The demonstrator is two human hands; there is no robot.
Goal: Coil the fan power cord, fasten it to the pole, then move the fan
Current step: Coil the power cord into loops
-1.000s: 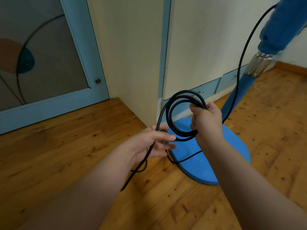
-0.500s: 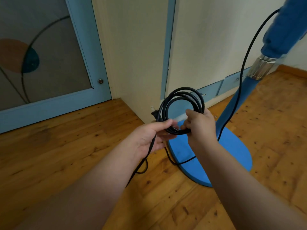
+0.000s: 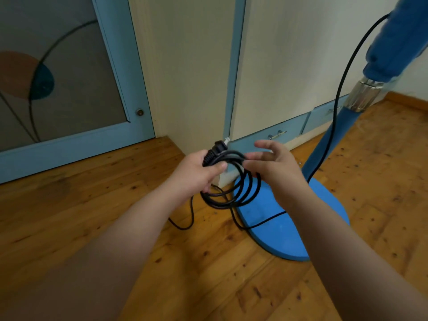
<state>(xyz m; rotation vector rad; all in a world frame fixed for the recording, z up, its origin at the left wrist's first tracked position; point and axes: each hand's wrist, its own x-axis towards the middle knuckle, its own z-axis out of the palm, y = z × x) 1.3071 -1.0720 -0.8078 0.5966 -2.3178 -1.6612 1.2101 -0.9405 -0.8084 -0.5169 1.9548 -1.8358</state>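
Note:
A black power cord (image 3: 234, 195) hangs in several loops below my left hand (image 3: 196, 174), which grips the top of the coil together with the plug (image 3: 216, 150). My right hand (image 3: 275, 167) is beside the coil with its fingers spread, fingertips near the cord's top strand but not gripping it. The rest of the cord runs across the fan's round blue base (image 3: 284, 225) and up along the blue pole (image 3: 324, 154) past a chrome collar (image 3: 363, 96). A loose loop of cord lies on the floor under my left wrist.
The fan stands on a wooden floor (image 3: 69, 205) next to a cream wall corner (image 3: 196, 77) with blue trim. A blue-framed glass door (image 3: 69, 77) is at the left. Low blue drawers with handles (image 3: 278, 135) run along the wall behind the fan.
The coil has passed from my right hand to my left and now hangs downward. My right hand has let go and spread its fingers. The plug end now sticks up from my left fist.

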